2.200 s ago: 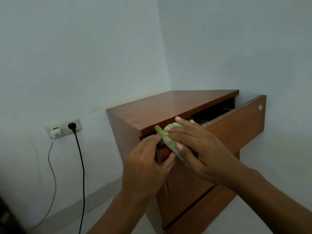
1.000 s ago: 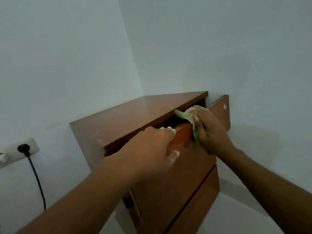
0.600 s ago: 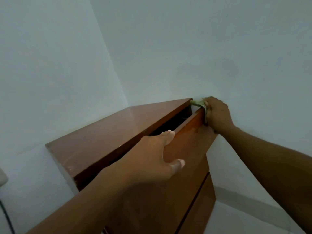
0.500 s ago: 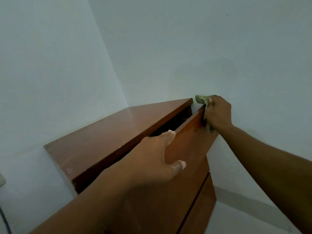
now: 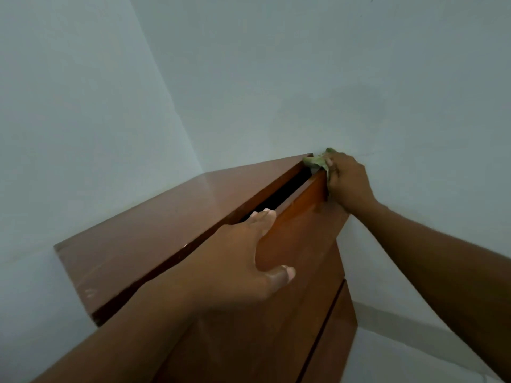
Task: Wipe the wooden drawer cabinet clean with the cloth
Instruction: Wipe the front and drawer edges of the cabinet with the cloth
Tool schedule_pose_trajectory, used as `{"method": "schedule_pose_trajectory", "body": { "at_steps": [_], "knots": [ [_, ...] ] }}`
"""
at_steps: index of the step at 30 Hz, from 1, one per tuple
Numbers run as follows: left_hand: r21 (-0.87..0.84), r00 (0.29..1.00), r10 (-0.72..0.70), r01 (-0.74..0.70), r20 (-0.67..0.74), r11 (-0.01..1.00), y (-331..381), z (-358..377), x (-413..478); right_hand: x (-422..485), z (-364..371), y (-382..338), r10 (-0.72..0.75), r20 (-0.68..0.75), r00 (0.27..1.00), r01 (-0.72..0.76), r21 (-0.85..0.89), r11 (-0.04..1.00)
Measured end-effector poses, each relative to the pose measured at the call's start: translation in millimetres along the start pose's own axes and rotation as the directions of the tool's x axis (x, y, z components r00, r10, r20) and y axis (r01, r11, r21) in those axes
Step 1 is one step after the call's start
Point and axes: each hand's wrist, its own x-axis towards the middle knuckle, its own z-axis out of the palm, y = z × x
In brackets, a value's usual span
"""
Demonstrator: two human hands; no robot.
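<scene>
The brown wooden drawer cabinet [image 5: 154, 230] stands in a room corner, with its top drawer [image 5: 301, 233] pulled slightly out and a dark gap showing. My right hand [image 5: 347, 181] grips a green cloth [image 5: 316, 161] against the far end of the drawer front's top edge, close to the wall. My left hand [image 5: 243, 255] lies on the drawer front nearer to me, fingers straight over its top edge and thumb spread against the front face.
Pale walls [image 5: 276, 78] meet behind the cabinet and run close along its right side. A lower drawer front [image 5: 331, 335] shows beneath the top one. A light skirting strip and floor [image 5: 387, 327] lie at the lower right.
My right hand slid the cloth along the drawer's top edge from the near left end to its far right end. My left hand moved from the drawer's corner to its front. The view turned right.
</scene>
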Motion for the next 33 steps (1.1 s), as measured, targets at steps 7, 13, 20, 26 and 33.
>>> {"method": "schedule_pose_trajectory", "body": {
  "at_steps": [7,13,20,26,33],
  "knots": [
    [0.141,0.997,0.068,-0.063,-0.038,0.988,-10.4,6.0,1.2,-11.3,3.7,-19.8,0.287,-0.215,0.934,-0.264,0.129,0.956],
    [0.504,0.994,0.105,-0.078,-0.026,0.860,-26.7,4.2,3.2,-95.8,26.7,-54.3,0.353,-0.202,0.913,-0.282,0.311,0.908],
    [0.737,0.997,0.077,-0.029,-0.031,0.676,-31.7,9.2,4.3,-163.9,49.3,-108.1,0.314,-0.142,0.939,-0.221,0.449,0.866],
    [0.689,0.988,-0.050,0.137,-0.145,0.711,-57.4,-24.4,6.0,-186.1,84.8,-128.2,0.104,0.041,0.994,-0.111,0.401,0.909],
    [0.542,0.991,-0.080,0.125,-0.106,0.831,-68.1,-22.5,9.5,-125.3,105.9,-44.2,0.329,0.011,0.944,-0.312,0.343,0.886]
  ]
}}
